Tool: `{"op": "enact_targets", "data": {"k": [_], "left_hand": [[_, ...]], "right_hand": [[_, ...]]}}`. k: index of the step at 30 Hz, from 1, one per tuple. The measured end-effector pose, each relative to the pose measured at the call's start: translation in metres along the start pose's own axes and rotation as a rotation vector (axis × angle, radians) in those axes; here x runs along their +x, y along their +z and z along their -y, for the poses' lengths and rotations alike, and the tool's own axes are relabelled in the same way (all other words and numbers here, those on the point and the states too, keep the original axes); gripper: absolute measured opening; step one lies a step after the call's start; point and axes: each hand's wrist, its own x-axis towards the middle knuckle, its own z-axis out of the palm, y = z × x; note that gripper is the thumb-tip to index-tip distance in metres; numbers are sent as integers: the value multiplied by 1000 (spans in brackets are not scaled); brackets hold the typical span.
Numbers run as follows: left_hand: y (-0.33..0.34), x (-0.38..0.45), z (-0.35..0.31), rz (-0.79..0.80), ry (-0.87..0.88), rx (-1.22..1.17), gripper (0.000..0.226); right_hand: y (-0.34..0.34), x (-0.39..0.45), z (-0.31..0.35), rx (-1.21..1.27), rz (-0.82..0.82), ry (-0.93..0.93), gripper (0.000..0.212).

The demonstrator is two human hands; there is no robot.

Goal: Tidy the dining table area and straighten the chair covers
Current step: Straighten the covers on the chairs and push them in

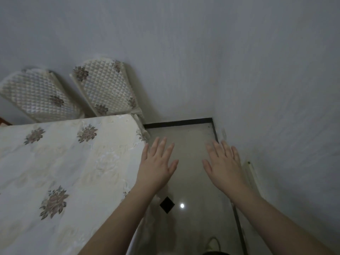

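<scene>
Beside table [60,162], both hands flat, fingers spread, holding nothing: left hand [156,165] at its corner edge, right hand [223,167] over floor [185,144]. Two chair covers [105,87] behind table's far edge; quilted, prob. soft & light, take by top hem. Chair seats/legs hidden.

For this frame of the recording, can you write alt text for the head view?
Two open hands, left hand and right hand, reach forward over a glossy floor, holding nothing. At left is a table under a floral tablecloth, with two quilted chair covers behind it against a grey wall.
</scene>
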Motion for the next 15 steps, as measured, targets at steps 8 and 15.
{"op": "enact_targets", "data": {"k": [8, 15], "left_hand": [[30, 59, 16, 47, -71, -27, 61], [61, 140, 91, 5, -139, -11, 60]], "right_hand": [[9, 96, 13, 36, 32, -146, 60], [29, 201, 45, -6, 47, -259, 59]]}}
